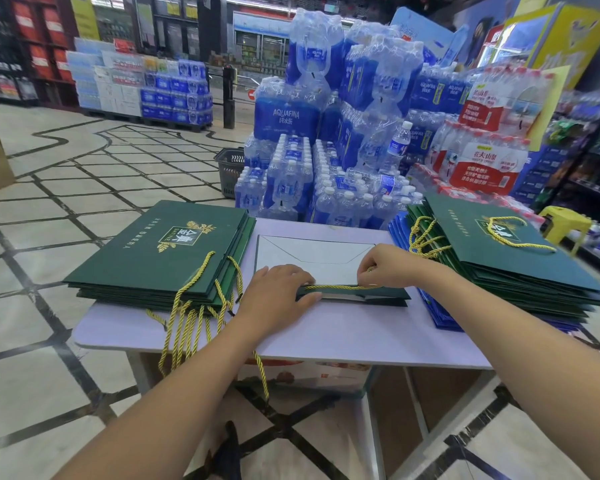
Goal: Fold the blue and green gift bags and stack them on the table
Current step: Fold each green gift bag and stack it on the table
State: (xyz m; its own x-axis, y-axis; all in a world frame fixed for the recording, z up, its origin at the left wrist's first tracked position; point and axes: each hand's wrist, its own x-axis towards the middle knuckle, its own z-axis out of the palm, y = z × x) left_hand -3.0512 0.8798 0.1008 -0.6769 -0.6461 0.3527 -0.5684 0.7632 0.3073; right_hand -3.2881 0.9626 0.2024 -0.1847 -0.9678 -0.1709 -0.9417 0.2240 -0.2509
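One green gift bag (385,295) lies in the middle of the pale table (326,330), its white base panel (312,259) turned up toward me. My left hand (278,296) rests flat on the bag's left near edge. My right hand (388,266) pinches the bag's gold cord handle (333,288) at the right. A stack of flat green bags (160,251) sits at the table's left, gold cords hanging over the edge. At the right, another green stack (499,258) lies on top of blue bags (440,317).
Shrink-wrapped packs of water bottles (326,150) are piled just behind the table. A black shopping basket (230,171) stands on the tiled floor at left of them. A yellow stool (565,220) is at the right, shelving beyond it. A box sits under the table.
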